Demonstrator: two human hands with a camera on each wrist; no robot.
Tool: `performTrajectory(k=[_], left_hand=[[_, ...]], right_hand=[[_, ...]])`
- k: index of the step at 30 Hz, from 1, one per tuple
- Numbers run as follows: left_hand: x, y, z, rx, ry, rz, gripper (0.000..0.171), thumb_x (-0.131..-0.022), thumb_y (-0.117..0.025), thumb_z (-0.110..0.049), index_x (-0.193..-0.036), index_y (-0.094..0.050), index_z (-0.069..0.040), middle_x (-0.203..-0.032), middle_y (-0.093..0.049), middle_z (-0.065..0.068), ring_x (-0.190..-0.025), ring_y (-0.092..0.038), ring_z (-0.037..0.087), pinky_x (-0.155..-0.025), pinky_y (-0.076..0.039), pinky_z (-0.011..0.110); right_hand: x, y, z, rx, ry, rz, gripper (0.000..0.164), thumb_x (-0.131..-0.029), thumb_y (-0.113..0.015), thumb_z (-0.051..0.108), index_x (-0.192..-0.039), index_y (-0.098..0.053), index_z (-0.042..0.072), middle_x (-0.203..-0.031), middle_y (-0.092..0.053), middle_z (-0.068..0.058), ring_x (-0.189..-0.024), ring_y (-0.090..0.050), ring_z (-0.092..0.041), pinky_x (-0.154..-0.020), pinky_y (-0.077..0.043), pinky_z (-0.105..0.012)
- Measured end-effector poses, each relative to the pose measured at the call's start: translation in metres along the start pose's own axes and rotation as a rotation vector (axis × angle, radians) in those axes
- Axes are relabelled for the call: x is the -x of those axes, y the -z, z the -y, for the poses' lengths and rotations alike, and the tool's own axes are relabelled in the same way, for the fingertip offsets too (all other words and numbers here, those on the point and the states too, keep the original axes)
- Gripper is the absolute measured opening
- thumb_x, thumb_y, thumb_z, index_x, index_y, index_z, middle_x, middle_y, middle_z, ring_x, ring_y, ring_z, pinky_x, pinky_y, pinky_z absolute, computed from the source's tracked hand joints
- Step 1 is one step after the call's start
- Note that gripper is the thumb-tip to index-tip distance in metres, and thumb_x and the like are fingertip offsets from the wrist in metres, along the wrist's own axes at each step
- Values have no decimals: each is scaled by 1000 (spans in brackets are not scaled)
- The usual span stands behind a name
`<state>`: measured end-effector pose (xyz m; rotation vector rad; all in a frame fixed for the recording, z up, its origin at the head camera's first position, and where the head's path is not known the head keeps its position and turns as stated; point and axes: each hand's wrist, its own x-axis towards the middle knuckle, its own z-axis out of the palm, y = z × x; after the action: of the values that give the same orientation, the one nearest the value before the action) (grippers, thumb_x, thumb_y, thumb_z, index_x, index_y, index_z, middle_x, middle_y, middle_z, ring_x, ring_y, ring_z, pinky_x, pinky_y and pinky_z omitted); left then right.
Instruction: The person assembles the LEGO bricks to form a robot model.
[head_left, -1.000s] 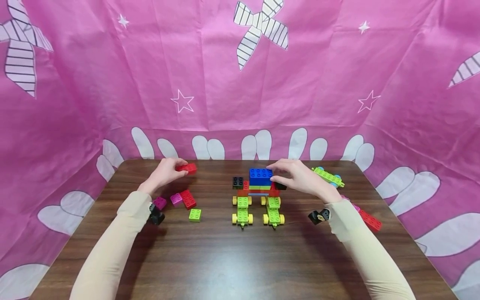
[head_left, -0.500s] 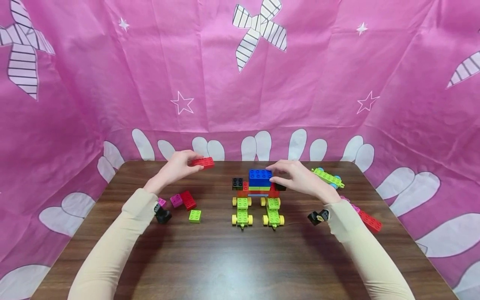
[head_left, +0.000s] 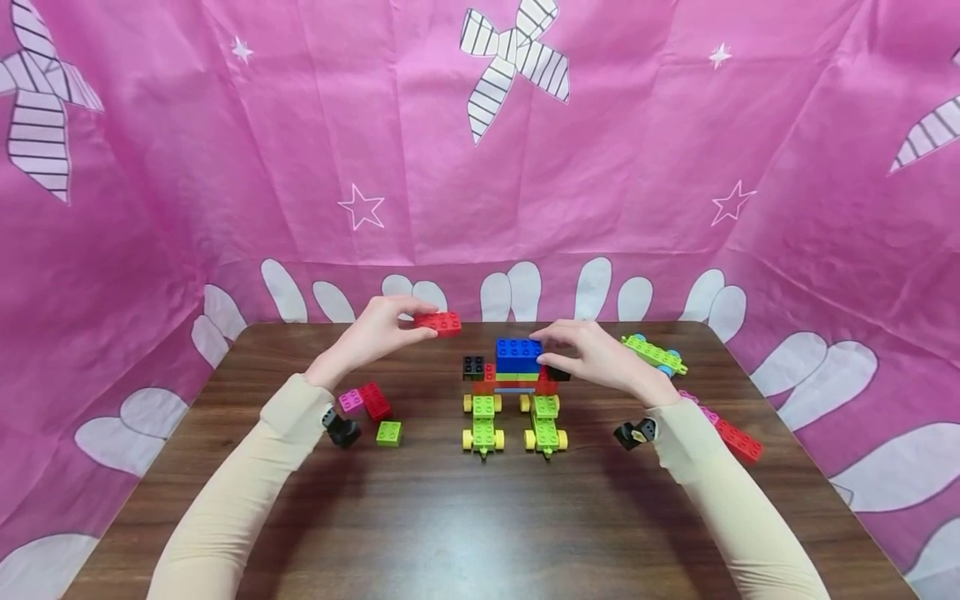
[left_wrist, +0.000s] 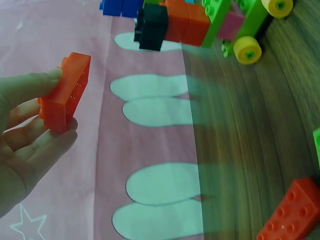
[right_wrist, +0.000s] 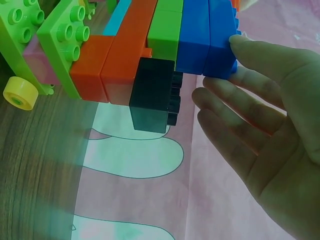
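Observation:
My left hand (head_left: 378,335) pinches a red toy brick (head_left: 444,323) between thumb and fingers, above the table and left of a built figure. In the left wrist view that brick (left_wrist: 67,95) is tilted, its studs partly under the thumb. The figure has two blue bricks (right_wrist: 205,40) stacked on top, red bricks (right_wrist: 120,65) below, a black brick (head_left: 473,367) at each side, and two lime wheeled bases (head_left: 484,425) with yellow wheels. With thumb and index finger, my right hand (head_left: 592,354) grips the right end of the upper blue brick; its other fingers are spread.
A red brick (head_left: 375,402), a pink brick (head_left: 350,401) and a lime brick (head_left: 388,433) lie left of the figure. On the right are a lime base with blue wheels (head_left: 654,355) and a red brick (head_left: 739,442). A pink patterned cloth (head_left: 420,225) hangs behind the table.
The left hand has lifted the red brick off the table's back left and carried it right, towards the figure. My right hand stays at the blue brick.

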<state>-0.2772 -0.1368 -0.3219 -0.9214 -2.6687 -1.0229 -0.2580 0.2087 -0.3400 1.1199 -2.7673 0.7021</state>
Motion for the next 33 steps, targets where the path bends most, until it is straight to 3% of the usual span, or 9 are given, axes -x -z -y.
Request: performTrajectory(k=[13, 26, 33], left_hand=[[-11, -16, -26, 24, -80, 28, 38, -81, -73, -24, -116, -67, -11, -111, -70, 3, -105, -62, 16, -87, -54, 33], [-18, -36, -32, 58, -77, 16, 39, -81, -72, -31, -116, -66, -14, -112, -69, 1, -104, -62, 16, -88, -54, 35], [-19, -41, -37, 78, -116, 34, 39, -82, -71, -29, -117, -65, -11, -115, -67, 3, -107, -61, 16, -92, -52, 33]], right_hand=[[0, -1, -2, 3, 12, -8, 37, -87, -65, 31, -122, -61, 20, -110, -67, 4, -95, -62, -11, -83, -54, -35], [0, -2, -2, 22, 10, -13, 37, -87, -65, 33, -122, -61, 20, -110, -67, 4, -95, -62, -9, -83, -54, -32], [0, -1, -1, 15, 2, -4, 37, -87, -65, 32, -122, -61, 20, -107, -68, 4, -94, -63, -10, -83, -54, -34]])
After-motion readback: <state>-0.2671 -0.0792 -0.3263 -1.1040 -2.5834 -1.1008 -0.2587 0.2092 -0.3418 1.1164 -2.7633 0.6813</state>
